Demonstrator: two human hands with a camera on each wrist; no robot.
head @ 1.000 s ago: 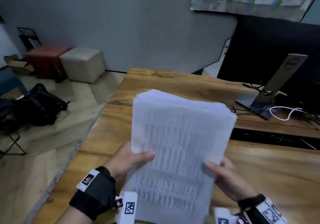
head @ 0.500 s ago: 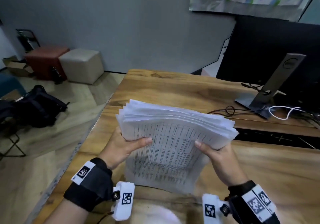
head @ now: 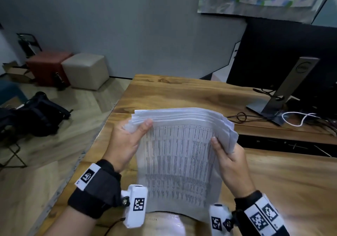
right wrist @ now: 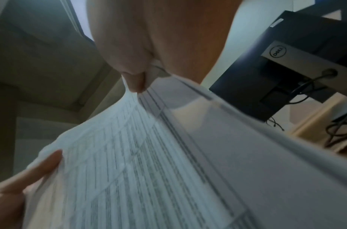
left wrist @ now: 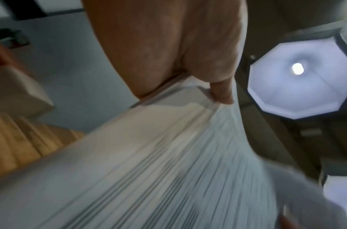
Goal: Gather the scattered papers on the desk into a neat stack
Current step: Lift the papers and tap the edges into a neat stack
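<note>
A thick stack of printed papers [head: 180, 153] stands nearly upright over the wooden desk [head: 182, 93], its top edges fanned and uneven. My left hand [head: 127, 140] grips the stack's upper left corner, thumb on the front sheet. My right hand [head: 229, 159] grips the right side, thumb on the printed face. The left wrist view shows the stack [left wrist: 149, 170] blurred, with my left hand [left wrist: 188, 65] clamped on its edge. In the right wrist view my right hand [right wrist: 141, 65] pinches the papers [right wrist: 149, 155], and the left thumb shows at the lower left.
A monitor stand [head: 284, 93] and dark screen [head: 284, 49] sit at the desk's back right, with black and white cables [head: 291, 119] trailing beside a cable slot. Off the desk's left edge are a black bag [head: 36, 115] and two cube stools [head: 85, 71].
The stack has dropped lower towards the desk and tipped more upright. Both hands slid up from the lower sides to the upper corners.
</note>
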